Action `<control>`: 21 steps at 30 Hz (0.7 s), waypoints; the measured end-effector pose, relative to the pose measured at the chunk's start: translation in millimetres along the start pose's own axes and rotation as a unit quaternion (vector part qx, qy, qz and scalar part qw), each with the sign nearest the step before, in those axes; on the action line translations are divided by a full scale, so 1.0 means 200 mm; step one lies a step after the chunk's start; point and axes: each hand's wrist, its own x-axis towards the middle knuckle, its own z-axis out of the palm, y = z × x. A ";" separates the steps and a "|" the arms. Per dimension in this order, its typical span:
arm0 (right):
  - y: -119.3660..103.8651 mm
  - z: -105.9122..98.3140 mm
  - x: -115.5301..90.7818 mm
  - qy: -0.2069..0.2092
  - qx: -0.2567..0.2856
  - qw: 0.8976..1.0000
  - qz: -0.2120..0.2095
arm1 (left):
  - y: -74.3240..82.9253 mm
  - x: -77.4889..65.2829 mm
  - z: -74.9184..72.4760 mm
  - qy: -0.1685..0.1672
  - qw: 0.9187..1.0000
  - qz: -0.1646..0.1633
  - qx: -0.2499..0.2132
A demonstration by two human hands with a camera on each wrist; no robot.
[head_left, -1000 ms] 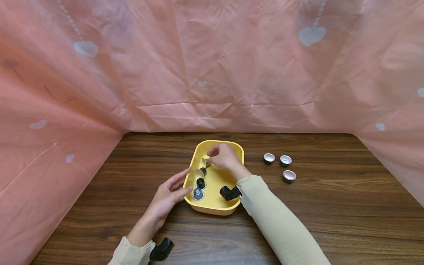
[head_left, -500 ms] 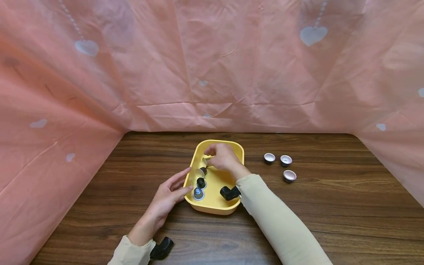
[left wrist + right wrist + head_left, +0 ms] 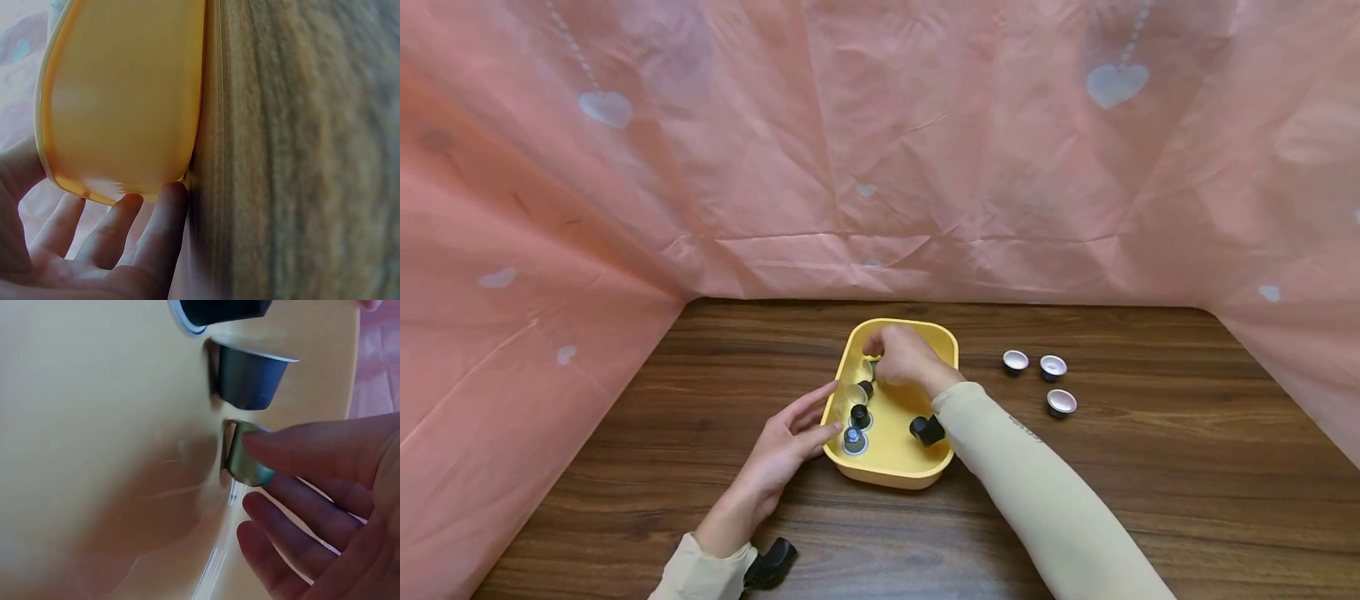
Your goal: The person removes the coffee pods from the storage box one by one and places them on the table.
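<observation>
A yellow tray stands on the wooden table with several coffee capsules along its left side. My left hand holds that side, thumb over the rim and fingertips against the outer wall. Inside the tray, toward the far left, my right hand pinches a green coffee capsule between thumb and forefinger, the other fingers spread. The green capsule lies against the tray surface. Just beside it is a dark blue capsule, tipped on its side. Nearer the front, a black capsule and a blue-topped capsule stand rim down.
Right of the tray, three capsules, a left one, a back one and a front one, sit on the table with pale lids up. A pink curtain encloses the back and sides.
The head view has shifted slightly, so everything appears a little further right. My right hand stays at the same capsule with small finger movements. The left hand keeps its hold on the tray.
</observation>
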 end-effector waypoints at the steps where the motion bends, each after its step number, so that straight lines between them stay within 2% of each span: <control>1: 0.00 0.00 0.01 -0.003 -0.005 1.000 -0.003 | 0.00 0.00 0.00 0.000 1.000 0.001 0.000; 6: 0.00 0.01 0.03 -0.014 -0.021 1.000 -0.019 | 0.00 0.00 0.00 0.002 1.000 0.001 0.001; 21: 0.00 0.02 0.04 -0.020 -0.031 0.999 -0.026 | 0.00 -0.01 0.00 0.006 1.000 0.004 0.002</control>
